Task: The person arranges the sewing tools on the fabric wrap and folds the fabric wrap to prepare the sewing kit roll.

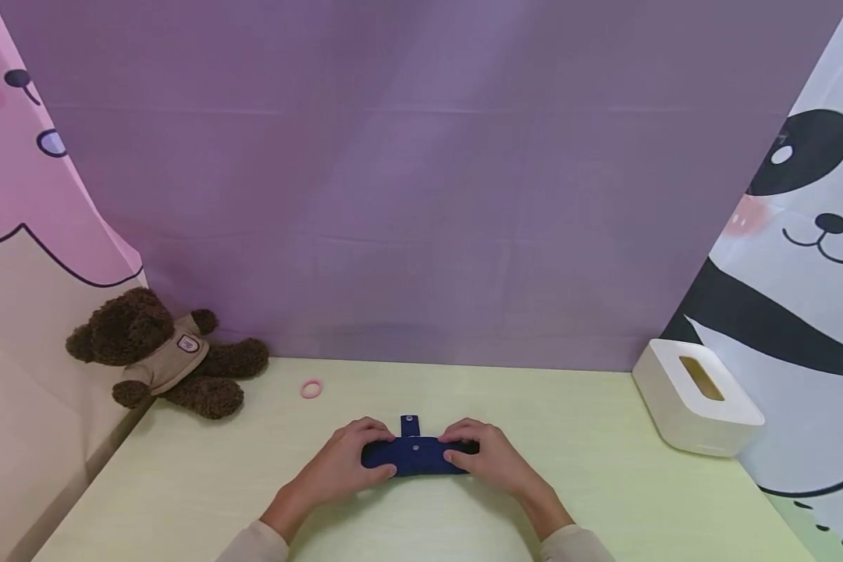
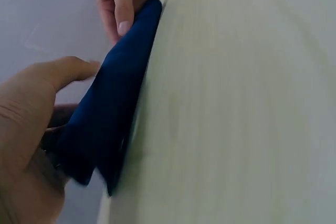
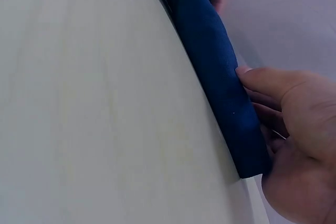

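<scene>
A navy fabric pouch (image 1: pixel 421 462), folded into a long narrow shape, lies low on the table in front of me. A short strap (image 1: pixel 410 425) with a metal snap sticks up from its far edge, and another snap (image 1: pixel 416 448) sits on the body. My left hand (image 1: pixel 347 462) holds the left end, thumb on the near side and fingers on the far side. At the right end my right hand (image 1: pixel 490 458) grips it the same way. In the left wrist view the end of the pouch (image 2: pixel 113 98) shows parted fabric layers.
A small pink ring (image 1: pixel 311 389) lies on the table (image 1: pixel 604 437) beyond my left hand. At the back left a brown teddy bear (image 1: pixel 176 355) leans by the wall. On the right edge stands a white tissue box (image 1: pixel 698 398). A purple curtain (image 1: pixel 421 195) hangs behind the table.
</scene>
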`<state>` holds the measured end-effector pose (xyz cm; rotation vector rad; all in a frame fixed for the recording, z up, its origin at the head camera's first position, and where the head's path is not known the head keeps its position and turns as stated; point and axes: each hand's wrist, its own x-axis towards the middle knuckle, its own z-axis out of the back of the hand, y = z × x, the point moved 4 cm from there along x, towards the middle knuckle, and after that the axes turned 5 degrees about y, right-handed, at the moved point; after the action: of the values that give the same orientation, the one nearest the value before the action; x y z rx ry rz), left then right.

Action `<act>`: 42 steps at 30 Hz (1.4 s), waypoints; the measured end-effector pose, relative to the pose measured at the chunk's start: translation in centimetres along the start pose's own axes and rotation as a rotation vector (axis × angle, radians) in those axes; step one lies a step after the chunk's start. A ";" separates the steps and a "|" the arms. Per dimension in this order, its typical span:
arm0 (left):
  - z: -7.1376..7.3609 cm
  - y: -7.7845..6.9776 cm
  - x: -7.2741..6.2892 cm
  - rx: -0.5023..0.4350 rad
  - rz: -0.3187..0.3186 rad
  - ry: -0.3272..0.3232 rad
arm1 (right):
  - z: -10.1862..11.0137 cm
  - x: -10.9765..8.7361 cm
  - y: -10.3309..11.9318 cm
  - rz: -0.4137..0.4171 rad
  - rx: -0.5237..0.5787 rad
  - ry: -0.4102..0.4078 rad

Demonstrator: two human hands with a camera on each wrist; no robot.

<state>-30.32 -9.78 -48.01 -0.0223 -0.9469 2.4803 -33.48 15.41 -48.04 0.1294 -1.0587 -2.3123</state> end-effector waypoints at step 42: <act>-1.0 0.5 0.5 -0.093 0.055 0.015 | -2.4 7.2 -0.6 -0.170 0.082 -0.023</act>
<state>-30.80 -9.24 -49.04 -0.0993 -1.0682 2.4801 -38.99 10.20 -49.01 0.2343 -1.1961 -2.4261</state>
